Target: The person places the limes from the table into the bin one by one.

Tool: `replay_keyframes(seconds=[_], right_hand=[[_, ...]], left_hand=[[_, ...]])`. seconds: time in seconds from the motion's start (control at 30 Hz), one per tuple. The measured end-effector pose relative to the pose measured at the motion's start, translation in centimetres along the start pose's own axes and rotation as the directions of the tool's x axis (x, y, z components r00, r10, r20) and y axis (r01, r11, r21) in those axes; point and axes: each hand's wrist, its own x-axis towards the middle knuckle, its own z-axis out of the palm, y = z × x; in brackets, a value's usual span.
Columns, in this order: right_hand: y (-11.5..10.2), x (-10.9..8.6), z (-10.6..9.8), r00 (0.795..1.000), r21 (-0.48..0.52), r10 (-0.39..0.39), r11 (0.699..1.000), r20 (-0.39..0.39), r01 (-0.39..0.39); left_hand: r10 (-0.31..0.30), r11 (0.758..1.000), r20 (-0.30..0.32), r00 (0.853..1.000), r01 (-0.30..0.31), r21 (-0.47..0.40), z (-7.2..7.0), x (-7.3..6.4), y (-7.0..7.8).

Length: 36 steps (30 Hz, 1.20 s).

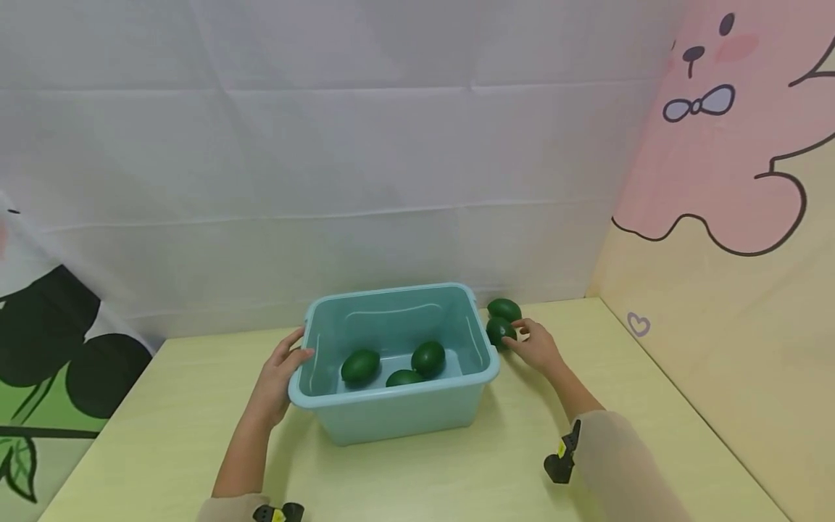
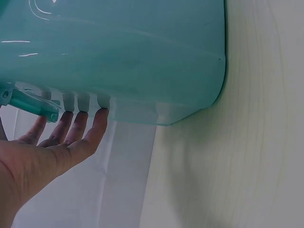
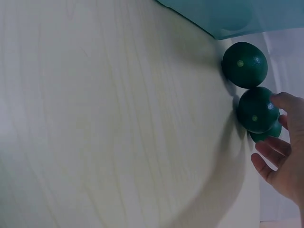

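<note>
My left hand [image 1: 278,377] holds the light blue plastic bin [image 1: 394,420] at its left side, thumb over the rim. In the left wrist view, its fingers [image 2: 90,130] reach the bin's outer wall beside a handle piece [image 2: 35,104]. Inside the bin lie three dark green avocados, one at left [image 1: 361,367], one at right [image 1: 428,358], one partly hidden by the near wall [image 1: 404,378]. Right of the bin, my right hand [image 1: 536,348] touches an avocado [image 1: 501,332] with its fingertips. Another avocado [image 1: 504,310] lies behind it; a third [image 3: 244,65] shows closer to the bin.
The pale yellow table [image 1: 391,482] extends around the bin. A white cloth wall [image 1: 326,167] stands at its back edge, and a wall with a pink cartoon animal [image 1: 744,167] at its right. Black devices [image 1: 562,457] sit at both sleeve cuffs.
</note>
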Motion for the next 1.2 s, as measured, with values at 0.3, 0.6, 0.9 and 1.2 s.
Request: replay_keyframes(seconds=[0.3,0.6,0.9,1.2], right_hand=[[-0.4,0.6,1.7,0.997,0.045,0.059,0.997,-0.047,-0.057],[-0.5,0.5,2.7,0.989,0.072,0.120,0.991,-0.088,-0.114],[-0.7,0.2,2.8,0.985,0.109,0.151,0.984,-0.081,-0.142],[-0.7,-0.2,2.6,0.987,0.133,0.135,0.984,-0.089,-0.122]], left_hand=[[0.010,1.000,0.002,1.000,-0.010,-0.003,-0.1,0.1,0.1],[0.007,1.000,0.008,1.000,-0.007,-0.008,0.0,0.1,0.0],[0.011,1.000,0.008,1.000,-0.011,-0.010,0.0,0.0,-0.2],[0.006,1.000,0.003,1.000,-0.006,-0.003,-0.1,0.0,-0.3]])
